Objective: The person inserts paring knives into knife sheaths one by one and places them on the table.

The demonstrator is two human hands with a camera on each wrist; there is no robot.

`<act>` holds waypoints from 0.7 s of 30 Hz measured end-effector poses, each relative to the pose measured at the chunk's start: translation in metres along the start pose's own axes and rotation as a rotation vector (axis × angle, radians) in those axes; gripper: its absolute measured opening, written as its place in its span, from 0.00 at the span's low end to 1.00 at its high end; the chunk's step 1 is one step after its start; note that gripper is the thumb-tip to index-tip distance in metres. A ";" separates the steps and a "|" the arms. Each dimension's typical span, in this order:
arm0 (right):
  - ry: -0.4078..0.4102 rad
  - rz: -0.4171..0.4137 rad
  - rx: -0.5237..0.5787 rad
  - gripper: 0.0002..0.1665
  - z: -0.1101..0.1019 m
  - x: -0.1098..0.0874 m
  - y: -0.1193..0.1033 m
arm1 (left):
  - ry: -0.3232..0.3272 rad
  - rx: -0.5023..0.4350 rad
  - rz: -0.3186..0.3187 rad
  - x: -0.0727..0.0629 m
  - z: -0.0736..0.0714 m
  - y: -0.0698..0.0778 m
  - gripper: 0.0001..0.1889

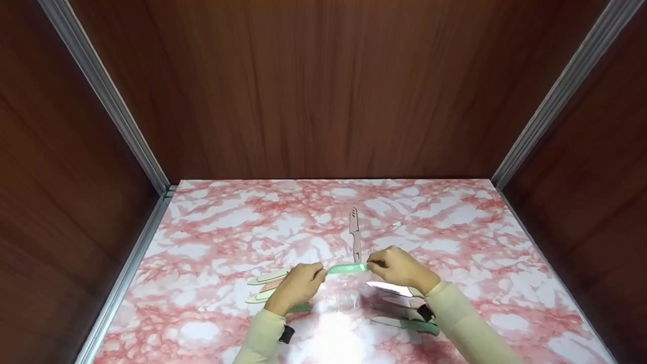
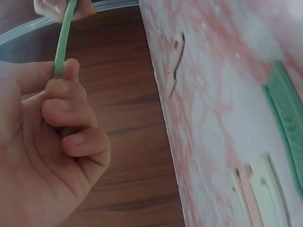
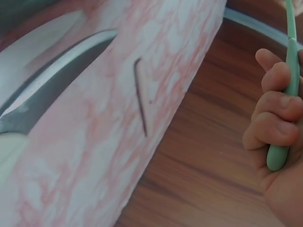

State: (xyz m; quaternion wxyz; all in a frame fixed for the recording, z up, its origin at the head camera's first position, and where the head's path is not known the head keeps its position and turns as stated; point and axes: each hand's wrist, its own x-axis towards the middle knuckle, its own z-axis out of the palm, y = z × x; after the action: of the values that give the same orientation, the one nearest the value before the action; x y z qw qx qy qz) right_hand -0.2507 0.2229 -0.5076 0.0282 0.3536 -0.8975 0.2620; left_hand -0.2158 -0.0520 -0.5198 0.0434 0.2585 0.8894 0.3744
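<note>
A green knife, its blade inside a green sheath, stretches level between both hands above the table. My right hand grips the handle, fingers curled round it in the right wrist view. At the other end, my left hand pinches the sheath's tip between thumb and fingers. Next to the handle, a small pale strip shows where sheath and handle meet. Just beyond the hands a pink knife lies on the table, blade pointing away.
Left of centre lie several sheaths, among them a cream sheath and a green sheath, partly behind my left forearm. Several knives, including a green-handled knife, lie under my right forearm. Dark wooden panels wall in the marbled table.
</note>
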 end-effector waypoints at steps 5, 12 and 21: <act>0.040 0.108 -0.014 0.10 0.004 0.000 0.015 | -0.008 0.024 -0.017 -0.008 -0.005 -0.011 0.17; 0.084 0.332 -0.020 0.04 0.011 0.001 0.033 | -0.028 0.043 -0.060 -0.019 -0.009 -0.022 0.17; 0.070 0.501 -0.089 0.02 0.014 0.004 0.055 | -0.036 0.087 -0.106 -0.031 -0.016 -0.036 0.15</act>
State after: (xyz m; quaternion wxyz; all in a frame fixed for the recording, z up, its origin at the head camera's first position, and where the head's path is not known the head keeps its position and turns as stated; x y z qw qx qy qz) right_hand -0.2878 0.2470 -0.5433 0.0091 0.1095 -0.9662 0.2331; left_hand -0.2091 -0.0986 -0.5364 0.0676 0.2194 0.9164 0.3279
